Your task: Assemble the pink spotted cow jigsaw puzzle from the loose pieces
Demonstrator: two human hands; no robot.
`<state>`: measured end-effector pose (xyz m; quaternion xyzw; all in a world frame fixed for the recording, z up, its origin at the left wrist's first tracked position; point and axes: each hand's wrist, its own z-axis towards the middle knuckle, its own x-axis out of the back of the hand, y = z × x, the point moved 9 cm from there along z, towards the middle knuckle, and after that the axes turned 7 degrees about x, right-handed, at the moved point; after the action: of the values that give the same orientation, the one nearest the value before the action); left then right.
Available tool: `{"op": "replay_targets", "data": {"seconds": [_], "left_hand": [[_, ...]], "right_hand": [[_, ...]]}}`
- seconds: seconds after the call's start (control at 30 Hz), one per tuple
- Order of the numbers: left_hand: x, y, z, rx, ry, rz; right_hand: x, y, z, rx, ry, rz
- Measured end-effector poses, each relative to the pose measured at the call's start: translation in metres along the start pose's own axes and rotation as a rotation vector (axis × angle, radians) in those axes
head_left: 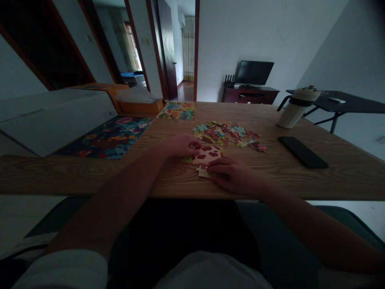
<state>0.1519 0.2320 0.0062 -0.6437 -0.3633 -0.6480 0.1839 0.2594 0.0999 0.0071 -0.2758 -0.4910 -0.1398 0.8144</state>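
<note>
A partly joined jigsaw puzzle (207, 154), pink with dark red patches, lies flat on the wooden table near its front edge. My left hand (183, 145) is at its upper left, fingers curled in; whether a piece sits between them is hidden. At the lower right, my right hand (230, 173) has its fingers together on a pale puzzle piece (204, 172) at the puzzle's bottom edge. Just beyond both hands spreads a heap of loose puzzle pieces (224, 132) in mixed colours.
To the right are a black phone (302, 151) and a cream flask (296, 108) with a dark handle. On the left stand a white box (60, 116), a dark blue picture sheet (105, 138) and an orange box (141, 106). A bright picture sheet (177, 110) lies at the back.
</note>
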Motion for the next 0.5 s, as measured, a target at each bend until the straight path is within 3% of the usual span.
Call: {"op": "replay_targets", "data": {"seconds": [0.2,0.37,0.5], "left_hand": [[0.0,0.001,-0.001,0.018,-0.01,0.026],[0.0,0.002,-0.001,0.005,-0.001,0.029],[-0.002,-0.002,0.002,-0.001,0.003,0.039]], "right_hand": [[0.001,0.006,0.001,-0.004,0.013,0.027],[0.008,0.028,-0.006,-0.229,0.021,-0.019],[0.005,0.03,-0.005,-0.282,-0.012,-0.003]]}}
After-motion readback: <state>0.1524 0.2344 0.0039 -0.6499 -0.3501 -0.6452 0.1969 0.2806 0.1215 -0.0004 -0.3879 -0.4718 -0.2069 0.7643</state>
